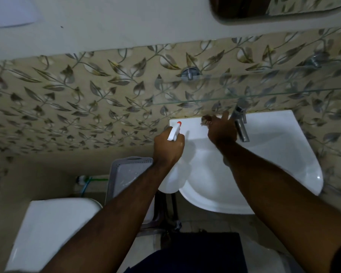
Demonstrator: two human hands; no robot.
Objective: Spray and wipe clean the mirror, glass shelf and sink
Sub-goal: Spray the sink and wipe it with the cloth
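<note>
Left hand (166, 147) gripping bottle (174, 132), at sink (274, 120) edge

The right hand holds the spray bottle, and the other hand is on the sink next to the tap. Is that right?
Not quite. The head view shows the left hand holding the spray bottle, not the right. The other hand, the right hand, is on the sink next to the tap.
</note>
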